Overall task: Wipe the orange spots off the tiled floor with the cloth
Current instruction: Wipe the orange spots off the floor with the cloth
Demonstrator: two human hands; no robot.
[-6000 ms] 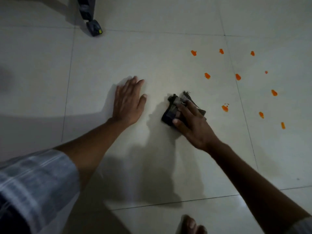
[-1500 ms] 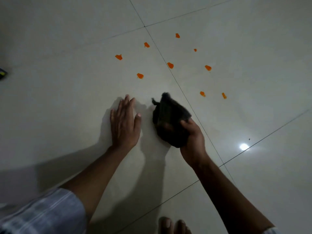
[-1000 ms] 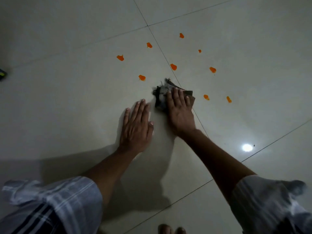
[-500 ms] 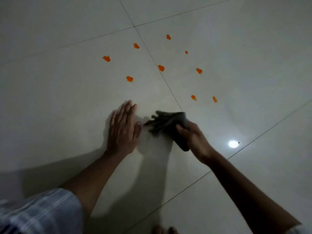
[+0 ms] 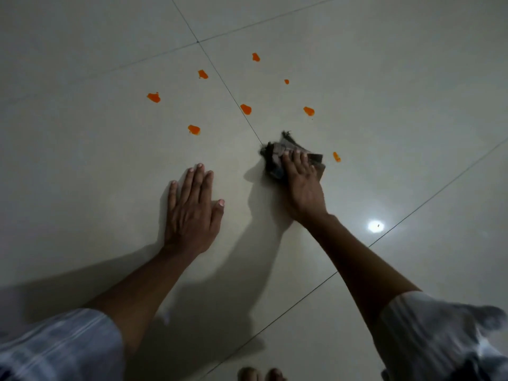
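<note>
Eight spots (image 5: 194, 129) showing orange on floor (image 5: 82, 160). Pressing cloth (image 5: 277, 158) flat with right hand (image 5: 302, 188), fingers straight, just beside one spot. Resting left hand (image 5: 192, 213) flat, fingers spread.

No text, label, brand, number or sign can be read anywhere in view.

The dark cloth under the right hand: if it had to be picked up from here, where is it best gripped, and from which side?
Probably the frayed far edge of the dark cloth, approached from above and beyond the right hand. That bunched edge sticks out past the flat fingertips, while the palm covers the near part. The left hand rests flat on the tiled floor.
</note>
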